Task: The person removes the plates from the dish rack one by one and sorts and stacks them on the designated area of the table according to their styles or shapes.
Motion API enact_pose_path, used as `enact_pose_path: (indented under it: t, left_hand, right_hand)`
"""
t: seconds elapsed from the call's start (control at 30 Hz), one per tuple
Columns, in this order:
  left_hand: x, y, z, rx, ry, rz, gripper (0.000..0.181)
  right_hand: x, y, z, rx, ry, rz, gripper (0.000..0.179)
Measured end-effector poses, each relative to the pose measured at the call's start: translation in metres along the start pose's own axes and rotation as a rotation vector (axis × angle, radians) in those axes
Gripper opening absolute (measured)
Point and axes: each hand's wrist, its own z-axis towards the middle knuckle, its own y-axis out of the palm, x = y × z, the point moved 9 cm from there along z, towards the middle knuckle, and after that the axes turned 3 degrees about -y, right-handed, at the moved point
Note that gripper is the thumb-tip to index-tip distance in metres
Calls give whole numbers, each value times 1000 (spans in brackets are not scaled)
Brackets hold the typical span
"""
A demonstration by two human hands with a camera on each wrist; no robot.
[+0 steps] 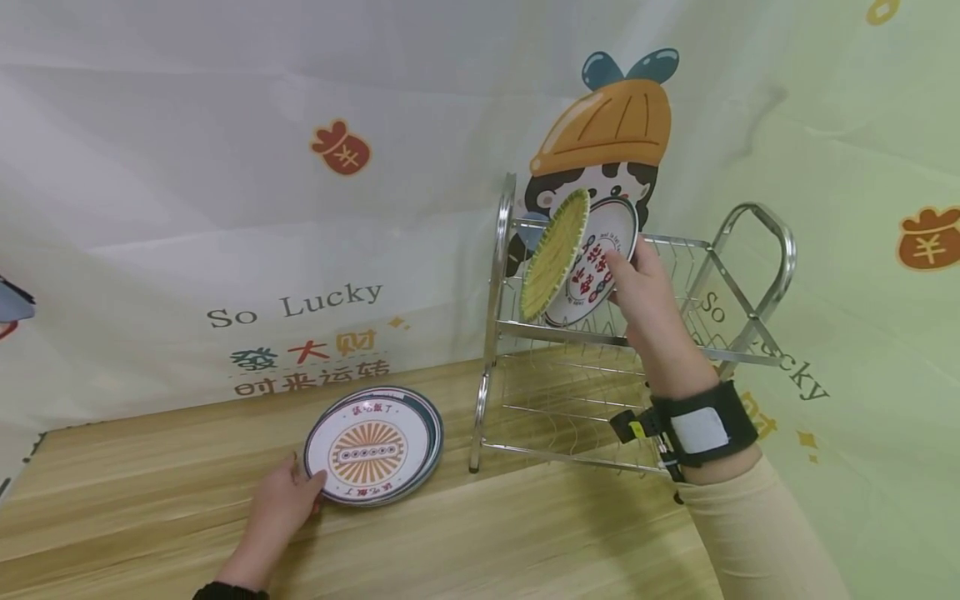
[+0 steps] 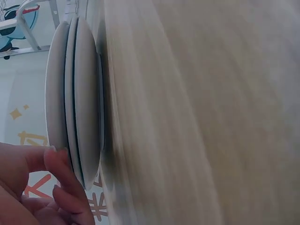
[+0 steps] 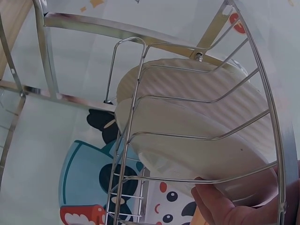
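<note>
My right hand (image 1: 648,304) grips a white plate (image 1: 600,262) with red characters and a dark rim, by its right edge. That plate stands tilted in the upper tier of a metal dish rack (image 1: 551,332). Just left of it leans a yellow-green plate (image 1: 557,254) with a fluted edge. The right wrist view shows both plate undersides behind the rack wires, with the right-hand fingers (image 3: 211,199) at the white plate's lower edge. At the left, my left hand (image 1: 281,500) pinches the rim of the top plate (image 1: 367,450) in a stack on the table.
Under the top plate lie more dark-rimmed white plates (image 2: 86,103), stacked on the wooden table (image 1: 150,492). The rack's lower wire tier (image 1: 570,417) is visible beneath the upper one. Behind everything hangs a printed cloth (image 1: 187,167) with cartoon figures and lettering.
</note>
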Motion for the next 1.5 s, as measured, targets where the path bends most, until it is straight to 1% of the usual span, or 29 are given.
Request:
enact_pose_path:
  t: [0.13,0.2,0.37,0.53,0.77,0.93,1.07,1.17,1.3,1.33,1.43,1.5]
  left_hand:
    - [0,1,4,-8,-14,17,73]
    - [1,1,6,-7,-5,49,74]
    - [1,2,10,-16,-5,104,79]
    - [-1,4,12,-25,-19,85,83]
    - [-2,4,11,-15,-24,61,86]
    - [-2,3,12,-4,-10,42,85]
    - [1,1,11,30,23,36,85]
    - [10,-3,6,90,62,28,84]
    - [36,-8,-4,190,129,-9,78]
    - [44,-8,-8,203,145,-17,75]
    - [65,-5,-16,219,186,-53,70]
    - [77,-1,-21,201,206,-71,67]
  right_hand:
    - [0,1,0,-4,4,2,41]
    - [-1,2,0,-7,2,3,41]
    - [-1,2,0,-7,-5,-9,41]
    - [-1,2,0,-7,-10,-15,40]
    - [-1,2,0,-5,-9,-13,40]
    - [0,2,0,-3,-6,-14,41]
    - [1,1,0,4,4,-16,41]
    - [1,1,0,4,7,-19,40]
    - [1,0,0,4,10,-17,41]
    - [0,0,0,4,10,-14,41]
    - [1,0,0,6,17,-13,41]
    - [1,0,0,7,20,-15,41]
